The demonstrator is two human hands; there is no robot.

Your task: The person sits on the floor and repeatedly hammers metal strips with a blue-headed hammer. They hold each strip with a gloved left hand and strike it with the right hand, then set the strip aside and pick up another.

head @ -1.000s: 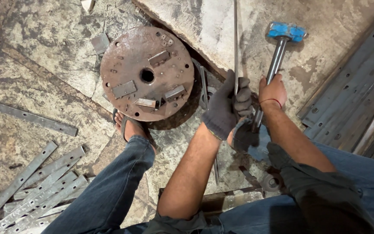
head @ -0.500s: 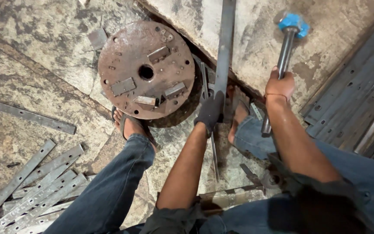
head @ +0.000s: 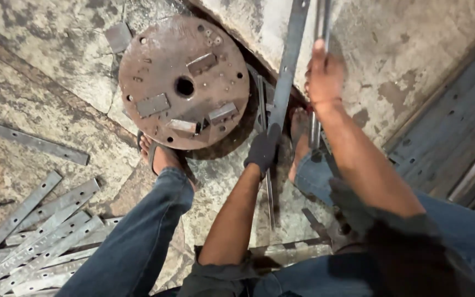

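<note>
Inspection finds my gloved left hand (head: pixel 262 151) clamped on the long flat grey steel strip (head: pixel 288 71) standing between my feet beside the rusty round steel plate (head: pixel 185 82), my bare right hand (head: pixel 324 77) gripping the metal hammer handle (head: pixel 319 66); striking not yet evident.

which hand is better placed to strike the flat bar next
Right, probably. The bare right hand grips the hammer handle, raised above the flat metal bar. The gloved left hand is occupied holding that bar's lower end.
</note>
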